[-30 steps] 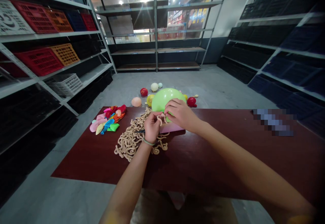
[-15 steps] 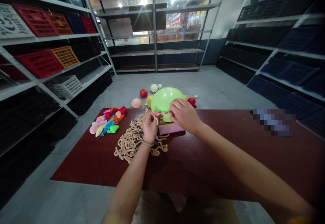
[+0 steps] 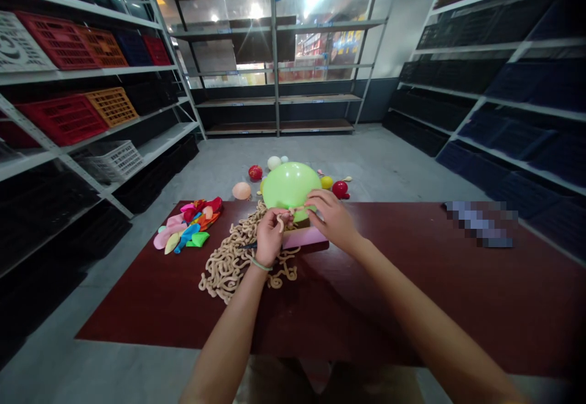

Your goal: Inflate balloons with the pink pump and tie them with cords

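An inflated light green balloon (image 3: 292, 183) rises behind my two hands, its neck mostly hidden by fingers. My left hand (image 3: 270, 236) is closed in a pinch on a beige cord, close to the balloon's lower side. A short stretch of that cord runs across to my right hand (image 3: 333, 218), whose thumb and fingertips pinch it. Beneath and left of my left hand lies a tangled heap of beige cord (image 3: 224, 266). A pink-topped, dark-sided box-like thing (image 3: 306, 237) sits under the hands. A thin dark pointed tool (image 3: 248, 246) pokes out by my left wrist.
Uninflated balloons (image 3: 187, 227) in many colours lie at the left of the dark red table (image 3: 366, 306). Beyond its far edge, small inflated balloons, such as a red one (image 3: 340, 189), rest on the floor. A blurred flat item (image 3: 480, 224) lies at right. Shelves with crates (image 3: 64, 124) flank both sides.
My right hand's fingers have opened out a little and shifted slightly along the cord. The whole view has moved a bit; my left hand keeps its pinch beside the balloon.
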Tool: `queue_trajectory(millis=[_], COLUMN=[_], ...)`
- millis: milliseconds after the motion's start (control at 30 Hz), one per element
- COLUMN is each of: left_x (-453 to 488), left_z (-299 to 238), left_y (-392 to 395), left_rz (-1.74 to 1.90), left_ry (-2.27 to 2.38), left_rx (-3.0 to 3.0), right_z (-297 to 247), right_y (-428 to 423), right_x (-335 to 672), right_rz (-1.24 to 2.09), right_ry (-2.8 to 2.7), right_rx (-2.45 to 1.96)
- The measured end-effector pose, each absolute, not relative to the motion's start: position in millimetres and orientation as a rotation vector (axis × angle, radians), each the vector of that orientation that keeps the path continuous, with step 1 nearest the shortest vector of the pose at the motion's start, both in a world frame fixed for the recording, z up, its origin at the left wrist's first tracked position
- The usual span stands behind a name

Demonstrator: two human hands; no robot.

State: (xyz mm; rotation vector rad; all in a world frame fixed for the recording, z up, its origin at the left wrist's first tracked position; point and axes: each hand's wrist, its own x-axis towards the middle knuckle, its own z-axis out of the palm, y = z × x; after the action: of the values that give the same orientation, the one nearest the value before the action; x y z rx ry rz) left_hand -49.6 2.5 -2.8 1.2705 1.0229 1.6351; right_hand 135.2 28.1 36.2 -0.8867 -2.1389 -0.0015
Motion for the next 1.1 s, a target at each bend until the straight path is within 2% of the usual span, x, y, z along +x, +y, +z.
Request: queue_trajectory(millis=[233, 333, 500, 667, 767, 933, 1100], left_x=[-41, -28, -9, -2, -9, -29, -46], left_z=[-13, -15, -5, 8, 16, 25, 25], left_y=[-2, -7, -10, -7, -2, 13, 22], left_rz=[1.421, 1.277, 1.171, 1.223, 1.288, 1.484, 1.523], left_ry=[0.949, 0.924, 0.912, 0.904, 0.943, 1.144, 1.215], left_rx=[1.515, 1.721, 1.867, 1.902, 1.903, 1.659, 1.507], right_z=[8, 15, 27, 41, 53, 64, 51], right_y=[28, 23, 21, 23, 35, 86, 113], right_x=[146, 145, 148, 151, 160, 185, 192], right_rz=[1.027, 1.216, 1.118, 1.072, 0.930, 0.497, 0.521], right_ry=[-1.327, -1.177, -1.068, -0.933, -0.918, -1.109, -1.249], right_rx=[-0.919, -0.770, -0.771, -0.666, -0.658, -0.895, -1.166])
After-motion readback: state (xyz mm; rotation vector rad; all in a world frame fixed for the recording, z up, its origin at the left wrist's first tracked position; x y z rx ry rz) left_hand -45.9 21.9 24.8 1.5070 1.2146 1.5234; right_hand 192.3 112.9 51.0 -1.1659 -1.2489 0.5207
